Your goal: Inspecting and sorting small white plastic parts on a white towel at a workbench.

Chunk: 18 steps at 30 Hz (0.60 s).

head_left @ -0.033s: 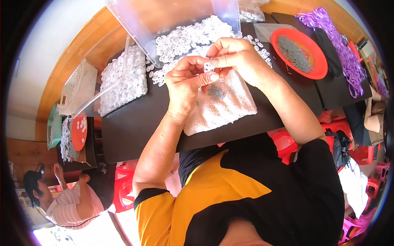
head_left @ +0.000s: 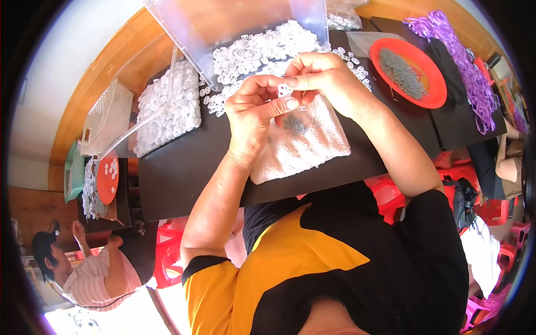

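Between the thumb and fingers of my left hand (head_left: 251, 114) is a small white plastic piece with holes (head_left: 285, 90), held up over a folded pale towel (head_left: 324, 139). My right hand (head_left: 329, 81) meets it from the other side, thumb and forefinger pinched together at the piece's upper edge. Whatever sits between those right fingertips is too small or hidden to make out. A little heap of thin grey pieces (head_left: 294, 124) rests on the towel beneath my hands. Just beyond them, many similar white pieces (head_left: 262, 53) spill out around a tipped clear plastic bin (head_left: 195, 50).
A red-orange tray (head_left: 435, 89) at the right holds thin grey pieces (head_left: 402, 72). Purple ribbons (head_left: 458, 61) lie past it. To the left, a clear container holds packed white pieces (head_left: 170, 109). Another person (head_left: 103, 268) sits at the lower left, near an orange plate (head_left: 106, 192).
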Available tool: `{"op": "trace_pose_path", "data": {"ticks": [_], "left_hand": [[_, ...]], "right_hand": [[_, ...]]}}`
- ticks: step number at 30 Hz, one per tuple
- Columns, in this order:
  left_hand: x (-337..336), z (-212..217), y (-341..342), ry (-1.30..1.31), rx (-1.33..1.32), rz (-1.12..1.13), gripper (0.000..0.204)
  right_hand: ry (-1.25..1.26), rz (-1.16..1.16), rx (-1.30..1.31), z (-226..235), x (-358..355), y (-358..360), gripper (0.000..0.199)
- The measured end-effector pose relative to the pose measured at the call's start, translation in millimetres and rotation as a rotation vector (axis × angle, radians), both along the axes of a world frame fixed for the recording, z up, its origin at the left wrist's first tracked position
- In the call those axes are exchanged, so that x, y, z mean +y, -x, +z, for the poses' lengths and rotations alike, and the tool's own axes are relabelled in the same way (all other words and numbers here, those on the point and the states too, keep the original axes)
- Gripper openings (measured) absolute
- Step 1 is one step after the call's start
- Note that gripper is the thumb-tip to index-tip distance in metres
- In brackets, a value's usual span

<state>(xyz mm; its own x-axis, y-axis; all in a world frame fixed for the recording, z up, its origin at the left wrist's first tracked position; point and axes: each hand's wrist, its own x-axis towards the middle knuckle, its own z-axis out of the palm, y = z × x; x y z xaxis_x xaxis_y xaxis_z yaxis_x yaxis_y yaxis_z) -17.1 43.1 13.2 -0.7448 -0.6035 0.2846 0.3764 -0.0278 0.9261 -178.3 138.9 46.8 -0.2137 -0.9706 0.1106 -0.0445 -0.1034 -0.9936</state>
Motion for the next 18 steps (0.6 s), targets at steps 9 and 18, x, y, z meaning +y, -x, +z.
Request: {"op": "trace_pose_path", "data": {"ticks": [9,18], "left_hand": [[3,2,-3,0.076,-0.04,0.057,0.026],[11,6,-9,0.055,0.009,0.066,0.027]], "right_hand": [[-0.094,0.071,0.042,0,2,-1,0.024],[-0.081,0.133,-0.081,3,7,-13,0.026]]}}
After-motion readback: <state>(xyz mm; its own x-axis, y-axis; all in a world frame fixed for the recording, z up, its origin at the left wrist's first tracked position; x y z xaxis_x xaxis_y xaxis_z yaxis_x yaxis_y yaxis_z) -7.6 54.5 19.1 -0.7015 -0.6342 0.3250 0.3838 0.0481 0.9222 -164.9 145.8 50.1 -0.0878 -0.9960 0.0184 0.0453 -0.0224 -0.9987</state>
